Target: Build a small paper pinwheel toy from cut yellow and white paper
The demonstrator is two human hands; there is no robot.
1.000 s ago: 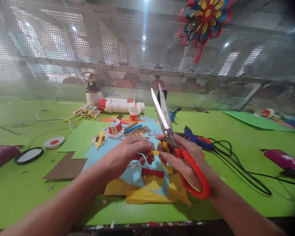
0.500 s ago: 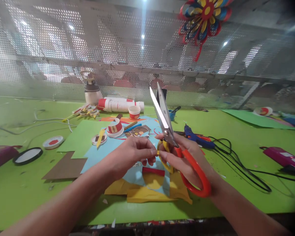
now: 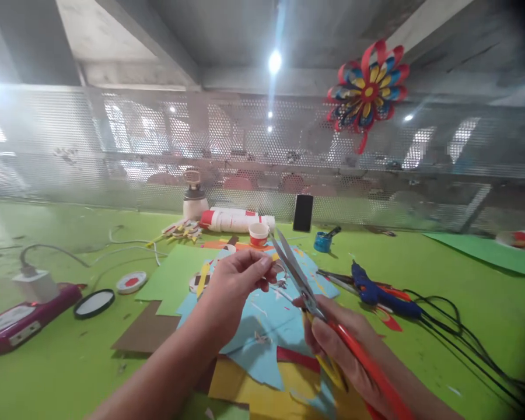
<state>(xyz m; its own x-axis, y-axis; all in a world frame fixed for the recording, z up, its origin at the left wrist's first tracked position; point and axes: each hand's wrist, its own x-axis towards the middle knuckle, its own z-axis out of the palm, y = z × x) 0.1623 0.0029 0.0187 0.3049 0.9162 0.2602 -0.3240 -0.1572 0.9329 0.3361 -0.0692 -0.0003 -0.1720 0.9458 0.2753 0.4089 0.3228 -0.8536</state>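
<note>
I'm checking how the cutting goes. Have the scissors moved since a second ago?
Yes. The scissors in the right hand have tipped down: their blade tips, once up against the mesh wall, now lie near the red paper cup.

One camera only, worn on the person's head; it looks forward and slightly down across the green table [image 3: 48, 373] toward the perforated metal screen [image 3: 114, 151] at its far edge; the left hand [image 3: 238, 280] and right hand [image 3: 345, 350] sit close beneath the lens, low in the frame; ceiling beams fill the top; there is no second view to share any part with it.
</note>
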